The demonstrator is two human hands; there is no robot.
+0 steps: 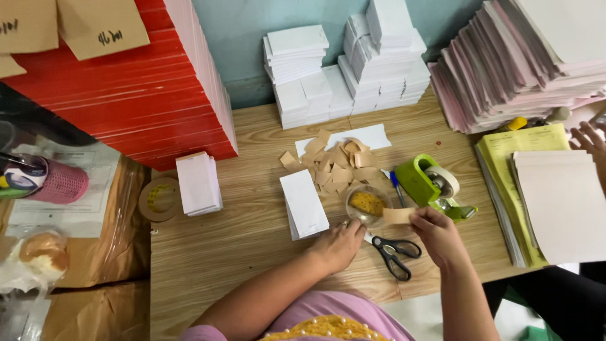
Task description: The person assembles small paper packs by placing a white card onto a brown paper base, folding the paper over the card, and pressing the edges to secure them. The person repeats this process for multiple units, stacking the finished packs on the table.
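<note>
Scissors (395, 254) lie between the two hands. A tape strip (399, 215) is pinched by the right hand's (438, 235) closed fingertips. The left hand (341, 243) rests on the table (221, 252), fingers loosely together, touching a round dish (367, 204). Just beyond its fingertips lies a white pad (303, 203); past the right fingers stands a green dispenser (428, 183), then cut strips (331, 161).

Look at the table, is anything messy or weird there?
Yes: the small brown tape strips lie in a loose, overlapping heap behind the round sponge dish, spilling onto a white sheet, while the paper stacks nearby are tidy.
</note>
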